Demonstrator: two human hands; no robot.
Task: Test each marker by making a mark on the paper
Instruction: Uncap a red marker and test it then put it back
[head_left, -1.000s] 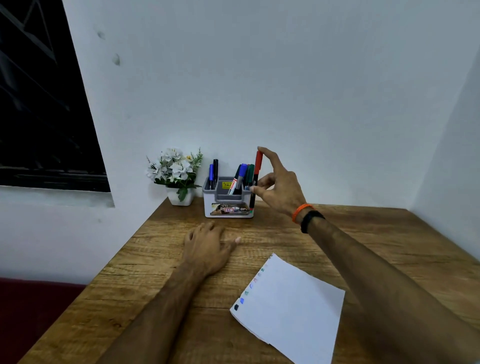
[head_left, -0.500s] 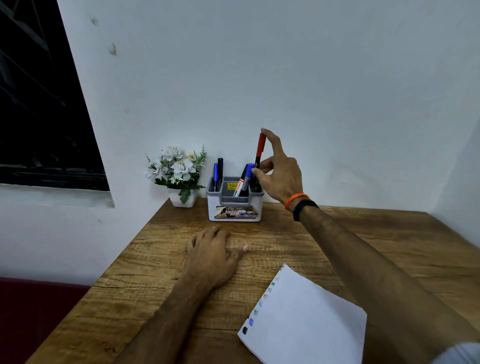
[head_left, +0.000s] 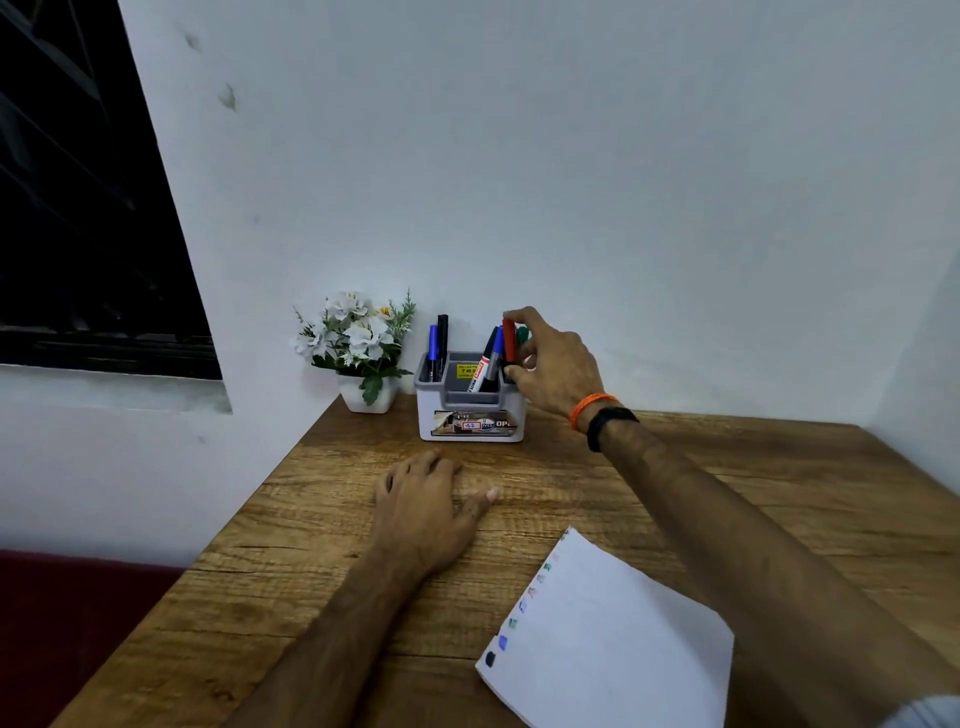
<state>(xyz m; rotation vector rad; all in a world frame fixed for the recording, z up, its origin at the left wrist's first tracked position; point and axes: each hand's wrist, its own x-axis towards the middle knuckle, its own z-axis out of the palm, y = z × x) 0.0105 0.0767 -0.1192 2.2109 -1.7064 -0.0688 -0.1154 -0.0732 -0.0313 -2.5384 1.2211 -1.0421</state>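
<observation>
A grey and white marker holder (head_left: 471, 415) stands at the back of the wooden table (head_left: 597, 483) against the wall. Several markers stand in it, blue and black ones at its left (head_left: 437, 343) and more at its right. My right hand (head_left: 553, 366) pinches a red marker (head_left: 508, 340) that stands upright in the holder's right compartment, with a green marker just behind it. My left hand (head_left: 426, 512) rests flat on the table in front of the holder. A white paper (head_left: 613, 639) lies at the front right, with a row of small coloured marks along its left edge.
A small white pot of white flowers (head_left: 358, 348) stands left of the holder at the table's back corner. White walls close the table at the back and right. A dark window is at the left. The table's left edge drops to a dark red surface (head_left: 78, 623).
My right hand has lowered the red marker from above the holder down into its right compartment. The left hand has stayed on the table.
</observation>
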